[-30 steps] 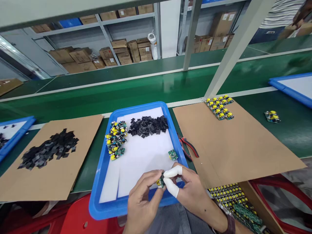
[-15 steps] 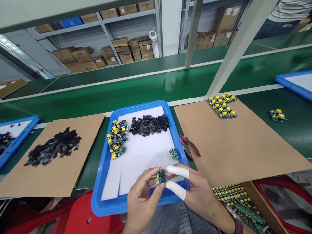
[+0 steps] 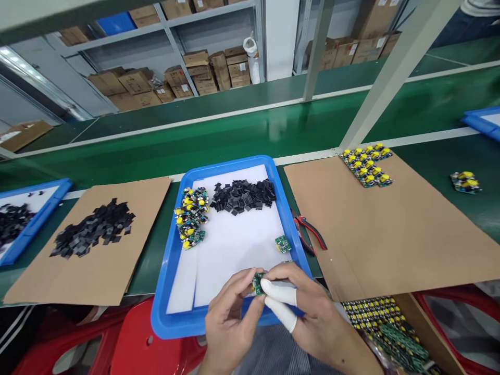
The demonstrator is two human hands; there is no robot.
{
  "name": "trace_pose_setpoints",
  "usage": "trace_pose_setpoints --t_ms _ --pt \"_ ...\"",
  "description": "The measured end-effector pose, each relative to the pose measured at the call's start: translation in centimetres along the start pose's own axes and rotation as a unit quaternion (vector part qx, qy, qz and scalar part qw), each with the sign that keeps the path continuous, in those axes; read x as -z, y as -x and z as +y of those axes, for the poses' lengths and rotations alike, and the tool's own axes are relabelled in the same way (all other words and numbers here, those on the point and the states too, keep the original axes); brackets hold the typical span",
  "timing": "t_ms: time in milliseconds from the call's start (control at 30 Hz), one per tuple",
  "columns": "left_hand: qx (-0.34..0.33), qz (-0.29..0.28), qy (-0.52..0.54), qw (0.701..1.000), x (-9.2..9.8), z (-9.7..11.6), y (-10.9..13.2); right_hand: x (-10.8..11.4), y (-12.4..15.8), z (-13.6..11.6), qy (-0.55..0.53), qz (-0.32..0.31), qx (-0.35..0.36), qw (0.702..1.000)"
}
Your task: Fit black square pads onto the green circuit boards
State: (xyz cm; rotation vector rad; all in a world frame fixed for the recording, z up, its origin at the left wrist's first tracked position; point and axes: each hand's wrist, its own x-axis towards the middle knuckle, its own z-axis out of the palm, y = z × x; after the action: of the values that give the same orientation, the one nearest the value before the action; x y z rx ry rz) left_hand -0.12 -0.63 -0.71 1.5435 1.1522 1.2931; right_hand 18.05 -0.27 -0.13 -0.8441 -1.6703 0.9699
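Note:
My left hand [image 3: 231, 315] pinches a small green circuit board [image 3: 258, 284] between thumb and fingers, over the near part of a blue tray [image 3: 159, 307]. White finger cots cover two fingertips of my right hand [image 3: 308, 307]. Those fingertips are drawn together against the board's right side and hide part of its face; the black pad there is out of sight. Another circuit board [image 3: 283, 244] lies in the tray just beyond my right hand. Boards with yellow parts [image 3: 190, 217] line the tray's left side, and a heap of black pads [image 3: 244, 197] lies at its far end.
Red-handled pliers [image 3: 312, 234] rest beside the tray. On the right, a cardboard sheet [image 3: 390, 234] bears rows of boards [image 3: 365, 165]; a carton of boards [image 3: 385, 325] sits below. Leftward, another cardboard sheet [image 3: 31, 284] carries black pads [image 3: 96, 229]. A metal post [image 3: 398, 78] rises behind.
My right fingertips have moved left and closed together over the board's face, covering the black pad seen on it before. The left hand keeps its hold. The camera view has shifted slightly.

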Motion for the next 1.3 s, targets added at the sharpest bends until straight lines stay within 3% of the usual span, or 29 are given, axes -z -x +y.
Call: trace_pose_setpoints --t_ms 367,533,633,733,833,967,1100,1200,1300 --pt "0.005 -0.029 -0.030 0.999 0.1 -0.7 0.2 0.2 0.1 0.4 0.022 -0.040 0.002 0.999" --pt "0.043 -0.081 -0.088 0.992 0.8 0.3 -0.5 0.7 0.6 1.6 0.056 -0.048 0.011 0.997" --pt "-0.019 -0.060 -0.241 0.968 4.1 1.2 -3.4 1.1 1.4 2.6 0.105 0.001 0.022 0.994" --pt "-0.083 0.033 -0.429 0.899 9.1 1.3 -8.1 1.4 2.1 3.5 0.152 0.039 0.034 0.987" --pt "-0.064 0.071 -0.482 0.871 13.2 0.4 -12.9 1.5 2.2 4.0 0.156 0.050 0.057 0.985" --pt "-0.047 0.047 -0.507 0.859 15.3 -0.8 -16.2 2.1 2.3 4.1 0.148 0.073 0.074 0.984" --pt "-0.055 0.053 -0.500 0.863 14.3 -0.2 -15.0 4.8 2.6 3.7 0.155 0.099 0.049 0.982" --pt "-0.108 0.035 -0.458 0.882 10.7 1.0 -11.4 6.9 2.2 3.1 0.168 0.111 0.022 0.979" --pt "-0.171 -0.162 -0.383 0.893 4.8 1.9 -7.1 7.8 1.1 2.8 0.186 0.100 0.010 0.977"
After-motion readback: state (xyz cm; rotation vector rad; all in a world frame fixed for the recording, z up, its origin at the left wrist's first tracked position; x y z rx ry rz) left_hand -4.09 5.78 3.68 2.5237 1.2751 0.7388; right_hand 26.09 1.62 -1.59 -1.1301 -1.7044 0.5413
